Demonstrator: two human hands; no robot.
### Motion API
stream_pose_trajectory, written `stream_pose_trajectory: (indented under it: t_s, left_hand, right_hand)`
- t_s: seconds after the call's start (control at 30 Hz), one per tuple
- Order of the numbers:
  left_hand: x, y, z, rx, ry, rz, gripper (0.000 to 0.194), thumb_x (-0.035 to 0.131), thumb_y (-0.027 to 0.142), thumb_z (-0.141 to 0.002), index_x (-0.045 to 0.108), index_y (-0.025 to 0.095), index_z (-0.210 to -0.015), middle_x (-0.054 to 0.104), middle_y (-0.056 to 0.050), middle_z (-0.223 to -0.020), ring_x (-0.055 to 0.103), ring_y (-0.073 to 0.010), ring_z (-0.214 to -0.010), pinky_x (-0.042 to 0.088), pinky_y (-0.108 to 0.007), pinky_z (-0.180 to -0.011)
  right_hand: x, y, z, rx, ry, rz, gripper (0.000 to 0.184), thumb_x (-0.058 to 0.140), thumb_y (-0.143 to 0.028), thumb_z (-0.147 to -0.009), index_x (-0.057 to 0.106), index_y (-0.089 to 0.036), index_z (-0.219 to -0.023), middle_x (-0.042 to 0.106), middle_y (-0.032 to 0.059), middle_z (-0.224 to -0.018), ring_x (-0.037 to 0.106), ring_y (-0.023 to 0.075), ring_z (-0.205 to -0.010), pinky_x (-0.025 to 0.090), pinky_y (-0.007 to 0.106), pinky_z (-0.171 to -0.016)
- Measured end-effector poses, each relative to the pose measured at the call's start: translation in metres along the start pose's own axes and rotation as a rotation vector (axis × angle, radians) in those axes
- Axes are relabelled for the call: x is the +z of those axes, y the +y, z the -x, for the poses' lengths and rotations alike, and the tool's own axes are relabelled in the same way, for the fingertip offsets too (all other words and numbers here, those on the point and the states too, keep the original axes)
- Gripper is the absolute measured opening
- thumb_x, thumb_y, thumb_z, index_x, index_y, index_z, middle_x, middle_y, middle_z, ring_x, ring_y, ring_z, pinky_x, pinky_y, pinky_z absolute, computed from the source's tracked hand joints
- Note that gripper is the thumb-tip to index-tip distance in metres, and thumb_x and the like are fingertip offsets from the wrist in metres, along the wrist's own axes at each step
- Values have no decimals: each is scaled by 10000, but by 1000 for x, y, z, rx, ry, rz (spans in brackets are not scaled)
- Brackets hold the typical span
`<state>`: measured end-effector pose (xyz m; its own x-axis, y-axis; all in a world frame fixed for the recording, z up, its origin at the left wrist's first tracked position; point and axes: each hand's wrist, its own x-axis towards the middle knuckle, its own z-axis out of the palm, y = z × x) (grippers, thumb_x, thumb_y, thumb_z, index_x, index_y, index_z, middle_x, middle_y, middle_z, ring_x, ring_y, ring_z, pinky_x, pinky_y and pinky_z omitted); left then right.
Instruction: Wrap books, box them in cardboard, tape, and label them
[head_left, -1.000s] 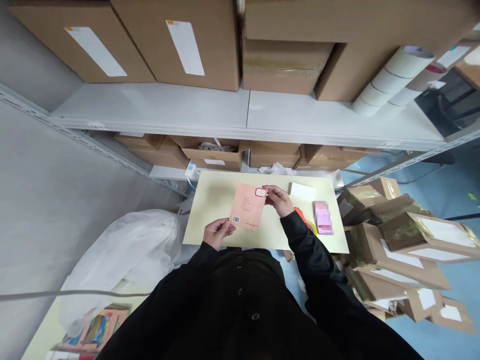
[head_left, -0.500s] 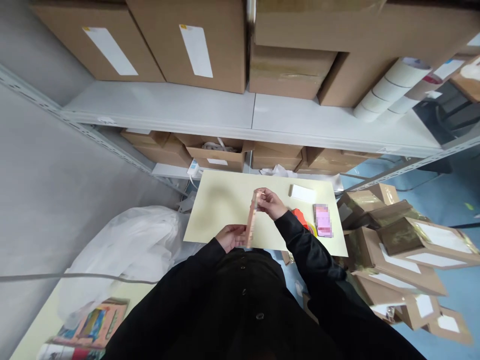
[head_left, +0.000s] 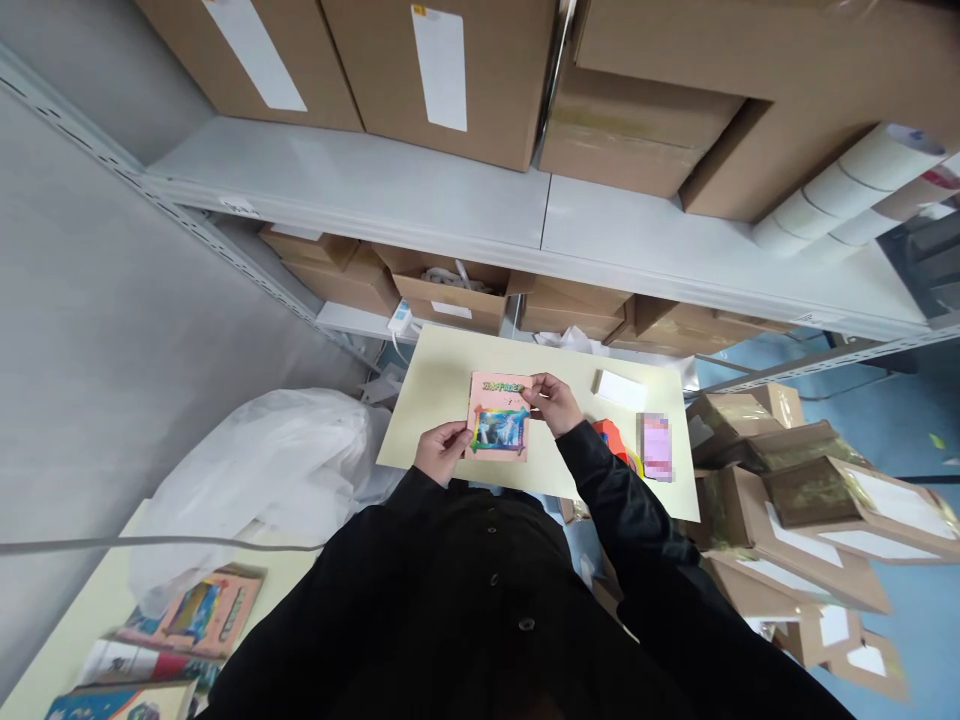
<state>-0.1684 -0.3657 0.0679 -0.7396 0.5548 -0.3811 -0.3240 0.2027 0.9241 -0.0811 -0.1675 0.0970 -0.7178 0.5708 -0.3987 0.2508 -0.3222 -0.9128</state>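
Note:
A pink book (head_left: 499, 418) with a colourful picture on its cover faces up toward me above the cream table (head_left: 427, 385). My left hand (head_left: 441, 450) grips its lower left edge, thumb on the cover. At its upper right edge, my right hand (head_left: 553, 402) pinches the same book. Right of the right hand, a small white box (head_left: 619, 389) lies on the table. Close to my right sleeve is a red and yellow object (head_left: 613, 440), partly hidden by the arm. A phone with a blurred pink screen (head_left: 657, 447) lies near the table's right edge.
Shelves (head_left: 360, 190) with cardboard boxes (head_left: 450, 80) stand ahead, with rolls of labels (head_left: 847, 185) at the right. Taped cartons (head_left: 780, 520) are piled on the floor at right. On the left are a white plastic bag (head_left: 255, 480) and a side table with more books (head_left: 202, 615).
The book was edge-on to me and now shows its front cover flat. Both hands still hold it, the left lower and further left. The view has shifted slightly.

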Motion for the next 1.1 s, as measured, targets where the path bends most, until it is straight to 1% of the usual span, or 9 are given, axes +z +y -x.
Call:
stream_pose_trajectory:
  t_s: [0.1,0.2,0.4,0.53,0.7,0.8,0.97,1.03,1.1]
  left_hand:
    - [-3,0,-3,-20,28,16,365,745,397,-597,733,143,-858,663,-2,-598,588,-126,-518,521,-237,-520]
    - [-7,1,-9,-40,37,30,370,756,391,-584,738,153,-866,662,3,-617,581,-120,-527,524,-231,-505]
    - [-17,-1,-26,-122,9,52,483,752,458,-580,730,140,-945,623,17,-578,561,-99,-514,544,-232,-513]
    - [-25,-4,-38,-142,38,76,542,719,491,-617,711,116,-1008,588,26,-551,540,-80,-502,549,-226,-527]
    - [-41,-4,-55,-181,28,73,574,729,495,-604,703,109,-1028,542,41,-474,524,-83,-470,550,-237,-526]
    - [-51,-4,-65,-185,56,82,572,729,488,-607,698,119,-1042,560,37,-508,546,-88,-493,548,-234,-536]
    - [-65,-14,-91,-159,100,83,554,703,468,-636,686,132,-1076,556,42,-515,549,-92,-506,535,-231,-544]
    - [-70,-24,-110,-143,102,65,522,695,442,-637,691,136,-1060,549,47,-514,528,-87,-490,524,-231,-537]
    - [-75,-37,-133,-116,114,41,478,678,395,-641,690,141,-1045,579,42,-571,507,-78,-485,508,-230,-534]
  right_hand:
    - [3,3,-3,8,8,-4,464,782,-482,-525,516,-209,-790,534,-67,-629,534,88,-550,505,254,-499]
    - [7,6,-7,21,29,-12,475,782,-494,-529,505,-210,-791,540,-70,-640,534,82,-544,509,253,-507]
    - [20,11,-18,54,73,-37,480,787,-489,-527,534,-204,-819,569,-55,-675,552,88,-577,515,250,-524]
    - [34,15,-29,68,98,-62,487,773,-503,-540,553,-207,-858,589,-35,-730,563,99,-623,520,252,-540]
    - [54,19,-44,51,78,-67,459,752,-460,-594,566,-238,-950,556,-37,-792,571,108,-689,533,264,-585]
    - [62,23,-48,28,25,-54,509,749,-420,-609,571,-269,-1061,544,-26,-850,586,121,-744,540,268,-607]
    - [72,48,-48,29,-114,34,600,699,-339,-660,543,-303,-1239,537,-8,-907,569,95,-686,543,279,-600]
    - [80,64,-55,56,-106,82,632,677,-295,-663,524,-320,-1275,532,-18,-866,552,79,-634,535,268,-574]
    - [91,79,-70,99,-38,109,652,659,-253,-653,518,-327,-1285,524,-31,-819,541,68,-587,526,253,-543]
